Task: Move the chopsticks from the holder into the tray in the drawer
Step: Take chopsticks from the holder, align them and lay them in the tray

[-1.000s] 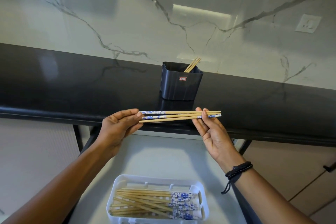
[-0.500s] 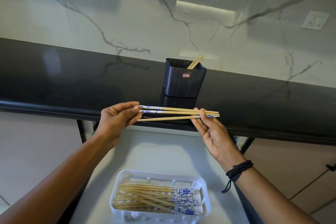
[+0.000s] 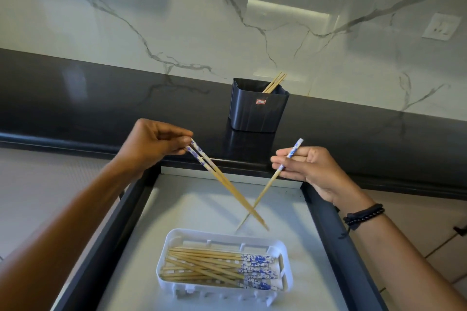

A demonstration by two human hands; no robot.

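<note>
Head view: two chopsticks [image 3: 227, 184] pinched by their patterned ends in the left hand [image 3: 154, 145], a single chopstick [image 3: 267, 187] gripped in the right hand [image 3: 310, 166], tips angled down and crossing above the white tray [image 3: 222, 235], probably to drop them in. More chopsticks remain in the black holder [image 3: 257, 108]; how many is hidden.
</note>
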